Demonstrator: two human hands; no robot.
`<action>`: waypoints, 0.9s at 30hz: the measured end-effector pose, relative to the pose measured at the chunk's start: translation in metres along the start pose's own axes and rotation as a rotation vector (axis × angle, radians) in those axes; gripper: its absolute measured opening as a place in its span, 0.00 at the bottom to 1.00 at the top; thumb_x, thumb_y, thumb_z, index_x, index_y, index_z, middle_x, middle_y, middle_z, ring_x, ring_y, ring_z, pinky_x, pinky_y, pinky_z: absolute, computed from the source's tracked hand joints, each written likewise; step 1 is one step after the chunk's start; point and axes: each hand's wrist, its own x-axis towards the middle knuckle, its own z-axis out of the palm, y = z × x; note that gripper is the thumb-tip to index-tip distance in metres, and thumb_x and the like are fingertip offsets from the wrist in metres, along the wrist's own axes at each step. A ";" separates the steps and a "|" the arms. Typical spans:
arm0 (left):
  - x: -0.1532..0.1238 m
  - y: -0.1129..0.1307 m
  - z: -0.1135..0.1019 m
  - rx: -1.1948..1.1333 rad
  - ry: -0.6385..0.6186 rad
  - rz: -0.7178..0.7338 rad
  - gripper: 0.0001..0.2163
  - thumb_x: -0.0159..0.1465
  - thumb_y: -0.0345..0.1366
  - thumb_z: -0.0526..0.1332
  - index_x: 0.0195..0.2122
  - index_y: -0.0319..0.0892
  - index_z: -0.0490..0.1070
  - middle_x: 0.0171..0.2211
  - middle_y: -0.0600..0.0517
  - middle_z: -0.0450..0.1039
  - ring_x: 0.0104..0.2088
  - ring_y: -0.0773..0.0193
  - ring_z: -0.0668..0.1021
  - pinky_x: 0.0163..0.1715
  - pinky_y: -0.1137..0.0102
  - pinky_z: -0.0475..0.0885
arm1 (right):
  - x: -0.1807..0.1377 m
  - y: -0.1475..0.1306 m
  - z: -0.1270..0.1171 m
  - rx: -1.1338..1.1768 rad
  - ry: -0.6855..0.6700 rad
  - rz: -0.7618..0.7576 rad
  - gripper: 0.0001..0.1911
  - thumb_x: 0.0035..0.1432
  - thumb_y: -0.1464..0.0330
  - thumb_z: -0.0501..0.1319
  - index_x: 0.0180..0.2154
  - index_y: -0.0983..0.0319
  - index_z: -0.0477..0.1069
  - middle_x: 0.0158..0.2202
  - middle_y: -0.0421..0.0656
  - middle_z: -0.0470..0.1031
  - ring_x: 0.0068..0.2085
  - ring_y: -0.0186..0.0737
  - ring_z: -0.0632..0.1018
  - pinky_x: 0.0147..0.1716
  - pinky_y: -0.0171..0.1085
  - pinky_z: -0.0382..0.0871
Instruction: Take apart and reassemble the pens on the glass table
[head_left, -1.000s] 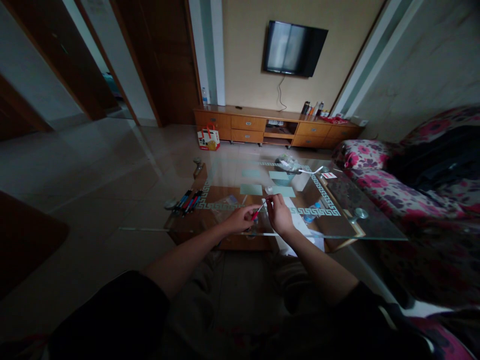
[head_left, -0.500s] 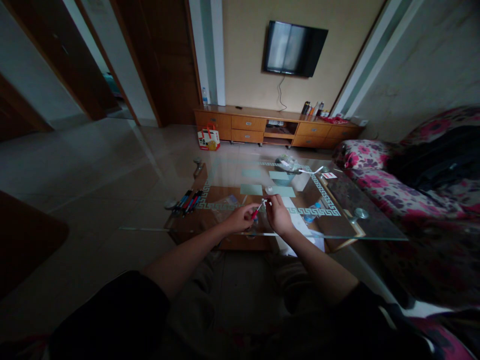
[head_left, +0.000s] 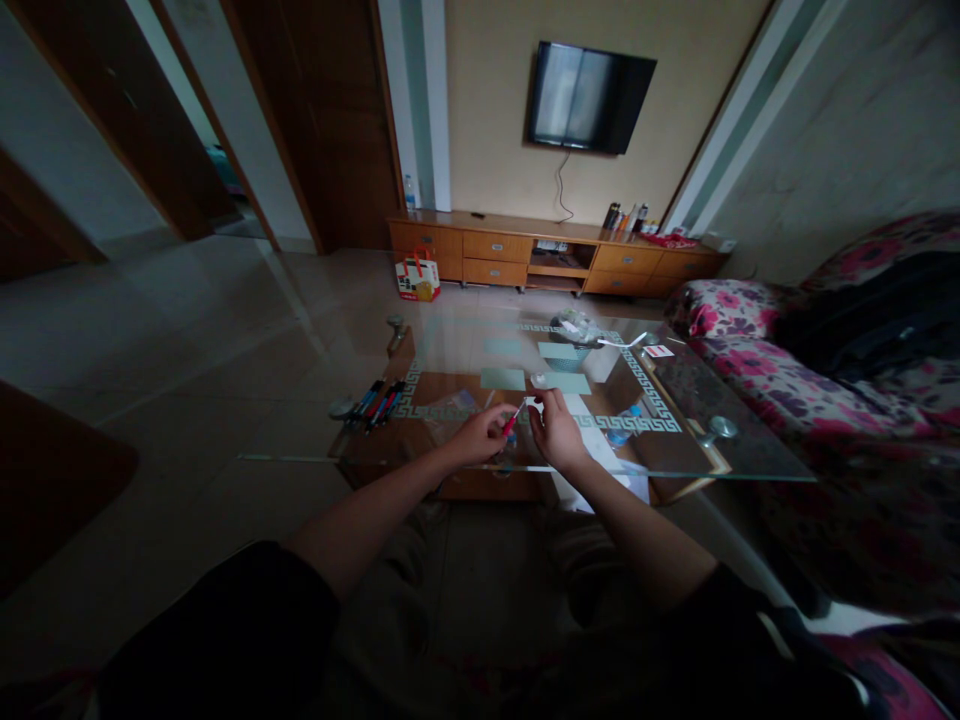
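Over the near part of the glass table, my left hand (head_left: pixel 485 434) is closed around a red pen (head_left: pixel 511 425). The pen slants up and to the right, its pale, thin end toward my other hand. Close to that end, my right hand (head_left: pixel 556 430) has thumb and fingers pinched together. Whatever lies between those fingertips is too small to make out. To the left, several pens (head_left: pixel 379 402) with dark, blue and red barrels lie side by side on the glass.
The glass tabletop (head_left: pixel 300 459) has a patterned border and a shelf below. Toward its far side are a bowl with clear plastic (head_left: pixel 576 328) and a red-and-white card (head_left: pixel 658 351). A bottle with a blue cap (head_left: pixel 622 430) shows through the glass. A flowered sofa (head_left: pixel 739 365) stands at right.
The fingertips of my right hand have shifted slightly by the pen's end, and the small white bit there shows less. My left hand and the pen stay nearly in place.
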 end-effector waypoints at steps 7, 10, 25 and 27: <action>0.000 0.004 -0.001 0.031 0.000 0.010 0.21 0.58 0.27 0.60 0.54 0.43 0.65 0.35 0.53 0.72 0.27 0.70 0.76 0.24 0.79 0.68 | -0.001 0.001 -0.001 -0.017 0.009 0.010 0.14 0.67 0.66 0.51 0.52 0.59 0.63 0.49 0.50 0.68 0.40 0.45 0.75 0.38 0.41 0.70; 0.000 0.003 -0.001 0.038 0.009 0.015 0.20 0.58 0.27 0.60 0.52 0.43 0.65 0.34 0.53 0.72 0.28 0.70 0.76 0.25 0.78 0.69 | -0.001 0.000 0.000 -0.019 0.008 0.007 0.12 0.67 0.66 0.51 0.51 0.59 0.64 0.48 0.50 0.69 0.39 0.45 0.75 0.38 0.41 0.70; 0.000 0.004 -0.001 0.000 0.021 -0.003 0.18 0.60 0.30 0.61 0.52 0.43 0.66 0.34 0.53 0.72 0.25 0.70 0.76 0.24 0.77 0.69 | 0.000 0.002 0.000 0.019 -0.020 -0.032 0.13 0.65 0.68 0.52 0.50 0.59 0.64 0.47 0.48 0.69 0.40 0.43 0.76 0.40 0.39 0.71; 0.000 0.004 -0.001 0.005 0.016 0.000 0.18 0.60 0.30 0.61 0.52 0.43 0.66 0.34 0.53 0.72 0.26 0.70 0.76 0.24 0.77 0.69 | 0.000 0.003 0.000 0.025 -0.028 -0.035 0.13 0.65 0.68 0.52 0.50 0.59 0.64 0.47 0.47 0.68 0.39 0.42 0.76 0.40 0.39 0.71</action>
